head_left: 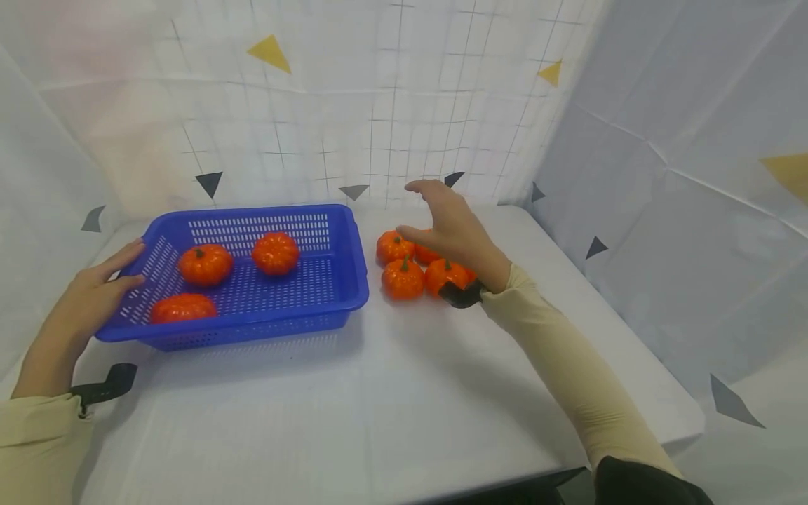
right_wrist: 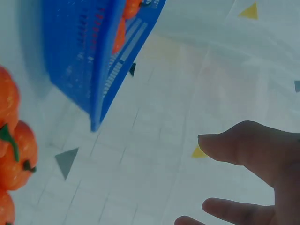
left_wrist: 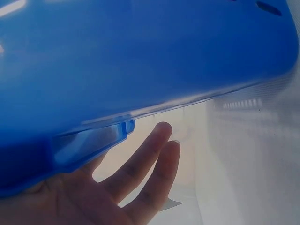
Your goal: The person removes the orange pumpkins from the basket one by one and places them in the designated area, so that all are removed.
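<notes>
Glossy orange pumpkins with ribbed, rounded sides; green stems show on several. Three basket pumpkins (head_left: 275, 253) lie apart in a blue perforated basket (head_left: 271, 314), one by its near left corner, near the left edge of the table (head_left: 265, 414). To the basket's right, toward the table's far edge, clustered pumpkins (head_left: 403, 279) sit close together, some partly hidden. The left hand (head_left: 91, 294) holds the basket's left rim; the right hand (head_left: 451, 228) hovers above the cluster, fingers and thumb spread, holding nothing.

Beige left sleeve (head_left: 38, 442), black left wristband (head_left: 107, 384), matching right sleeve (head_left: 568, 365), black right wristband (head_left: 461, 295), black covering (head_left: 644, 484) farther up
</notes>
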The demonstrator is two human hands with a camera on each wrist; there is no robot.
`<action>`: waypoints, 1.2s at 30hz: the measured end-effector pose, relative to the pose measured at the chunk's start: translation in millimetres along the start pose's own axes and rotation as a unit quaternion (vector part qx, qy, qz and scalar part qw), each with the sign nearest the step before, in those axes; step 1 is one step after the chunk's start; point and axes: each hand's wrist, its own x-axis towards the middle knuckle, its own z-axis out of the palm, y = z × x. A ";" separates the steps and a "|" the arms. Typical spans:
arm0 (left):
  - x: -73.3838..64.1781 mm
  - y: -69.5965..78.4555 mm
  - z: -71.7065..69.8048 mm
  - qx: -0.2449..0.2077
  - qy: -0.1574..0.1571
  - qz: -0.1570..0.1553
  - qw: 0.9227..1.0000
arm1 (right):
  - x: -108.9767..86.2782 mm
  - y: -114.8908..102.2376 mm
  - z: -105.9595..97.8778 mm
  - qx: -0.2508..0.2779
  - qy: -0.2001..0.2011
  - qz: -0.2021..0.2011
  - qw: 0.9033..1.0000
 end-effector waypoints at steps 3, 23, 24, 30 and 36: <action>0.0 -0.3 0.4 -0.002 0.001 0.004 1.000 | 9.9 -13.5 3.6 0.005 -0.015 -0.011 1.000; -0.7 -0.6 0.3 -0.001 0.001 0.001 1.000 | 65.3 -60.9 51.9 0.025 -0.103 -0.060 0.993; -0.5 -0.7 0.2 -0.002 0.002 0.002 1.000 | 67.9 -63.2 54.2 0.022 -0.107 -0.062 0.992; 0.1 -0.7 -1.3 -0.010 -0.001 0.007 1.000 | 81.2 -78.0 66.4 0.014 -0.131 -0.070 0.989; -0.4 -0.8 -2.4 -0.008 -0.007 0.003 1.000 | 95.3 -89.2 79.6 0.004 -0.147 -0.082 0.986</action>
